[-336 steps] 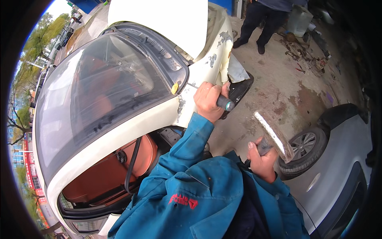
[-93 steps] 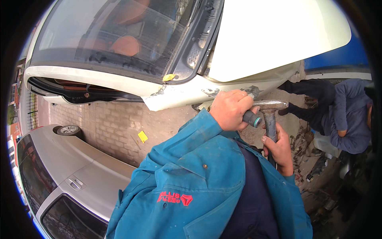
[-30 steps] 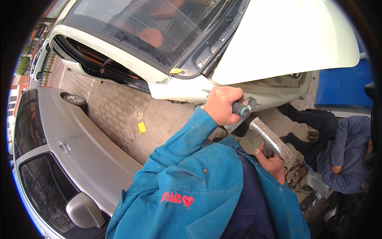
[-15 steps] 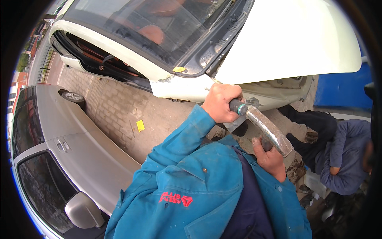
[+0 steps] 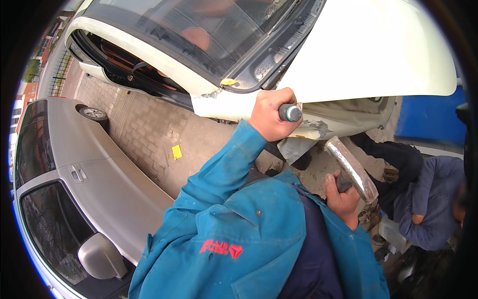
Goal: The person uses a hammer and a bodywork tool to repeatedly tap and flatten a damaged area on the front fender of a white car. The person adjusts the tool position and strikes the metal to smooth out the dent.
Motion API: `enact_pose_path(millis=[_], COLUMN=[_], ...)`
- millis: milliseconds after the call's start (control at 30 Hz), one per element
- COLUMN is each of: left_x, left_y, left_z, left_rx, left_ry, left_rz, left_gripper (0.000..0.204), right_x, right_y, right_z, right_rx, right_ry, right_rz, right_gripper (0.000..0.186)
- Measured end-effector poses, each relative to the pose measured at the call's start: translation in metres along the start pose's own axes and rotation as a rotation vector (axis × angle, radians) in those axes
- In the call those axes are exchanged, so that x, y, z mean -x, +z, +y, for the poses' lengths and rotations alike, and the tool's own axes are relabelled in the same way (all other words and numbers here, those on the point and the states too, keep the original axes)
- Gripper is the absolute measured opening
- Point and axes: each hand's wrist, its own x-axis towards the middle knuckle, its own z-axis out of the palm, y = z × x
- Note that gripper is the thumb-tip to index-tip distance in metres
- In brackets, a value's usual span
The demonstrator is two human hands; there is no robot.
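Grey bricks (image 5: 124, 122) spread out on my left, where a silver car (image 5: 129, 194) is parked. A white car (image 5: 214, 107) is in front of me. Its hood (image 5: 383, 60) looks lifted, because I can see under the near edge. A yellow leaf (image 5: 228, 81) lies by the bottom of the windshield (image 5: 164, 35), and a yellow paper (image 5: 177, 152) is down by the bricks. Another person (image 5: 435, 199) in a blue-grey top is over on the right.

My left hand (image 5: 271, 114) is by the side of the white car, next to the edge of the hood. Its fingers are curled all the way round a dark round tool (image 5: 291, 113) with a green ring near the end. I think the tight fist is so it won't slip or turn. The flat end pokes out of my fist toward me, so it is easy to see. My hand hides the rest, so I can't tell if it touches the car.

My right hand (image 5: 342, 199) is lower, in front of my blue jacket (image 5: 239, 204). Its fingers wrap round the handle of a big hammer (image 5: 351, 167), thumb up along it, maybe to stop the heavy head wobbling. The worn metal head is apart from the tool, with a gap between. Scraped paint (image 5: 318, 125) shows on the car just past my left hand.
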Motion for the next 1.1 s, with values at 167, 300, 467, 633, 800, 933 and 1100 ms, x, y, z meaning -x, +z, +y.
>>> enact_pose_path(millis=[167, 300, 467, 633, 800, 933, 1100], left_x=[0.01, 0.01, 0.004, 0.01, 0.007, 0.006, 0.009], left_y=[0.021, 0.011, -0.002, 0.014, 0.003, 0.004, 0.013], left_z=[0.0, -0.001, 0.0, 0.0, -0.002, -0.002, -0.002], left_rx=[-0.098, -0.089, -0.051, -0.085, -0.025, -0.046, -0.077], left_ry=[0.16, 0.082, 0.025, 0.123, 0.003, 0.083, 0.141], left_rz=[-0.101, -0.024, 0.038, -0.042, 0.059, 0.015, -0.015], left_gripper=[0.022, 0.02, 0.018, 0.02, 0.019, 0.019, 0.02], right_x=[0.002, -0.015, -0.017, -0.018, -0.033, -0.021, -0.026], right_y=[-0.012, 0.0, 0.002, -0.012, 0.007, -0.001, -0.004], right_z=[-0.008, -0.007, -0.016, -0.028, -0.031, -0.04, -0.038], right_rx=[-0.343, 0.165, 0.162, -0.214, 0.311, -0.113, -0.122], right_ry=[-0.204, -0.176, -0.245, -0.359, -0.416, -0.279, -0.409], right_rz=[0.033, -0.025, -0.051, 0.011, -0.14, -0.02, -0.029], right_gripper=[0.018, 0.015, 0.016, 0.01, 0.008, 0.012, 0.013])
